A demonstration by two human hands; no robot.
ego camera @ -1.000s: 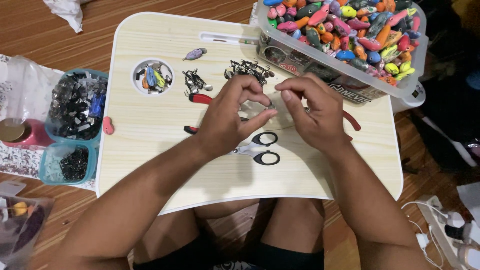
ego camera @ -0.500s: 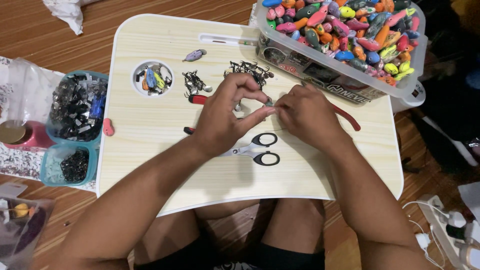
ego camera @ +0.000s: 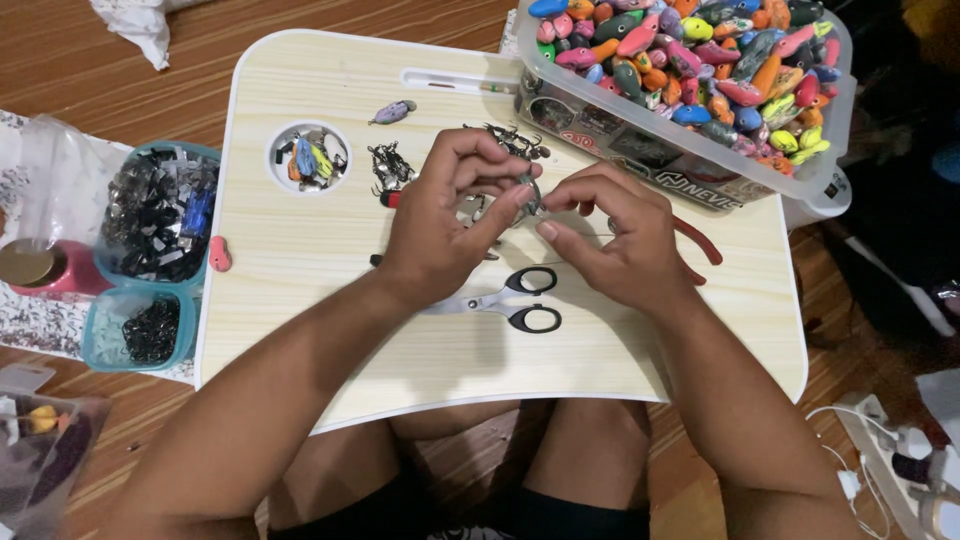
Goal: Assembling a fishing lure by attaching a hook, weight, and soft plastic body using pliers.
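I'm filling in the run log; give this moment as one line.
left hand: pinching small metal piece | right hand: fingertips on same piece | scissors: flat on lap table | bin of coloured lures: table's far right

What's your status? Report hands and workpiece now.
Left hand and right hand pinch small metal piece together. Scissors lie just below. Nothing blocking.

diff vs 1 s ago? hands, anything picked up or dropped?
Small change only. The left hand and right hand closed in on each other and now pinch one small metal piece between their fingertips; a second ago they were slightly apart. Nothing dropped. The scissors, red-handled pliers and bin of coloured lures have not moved.
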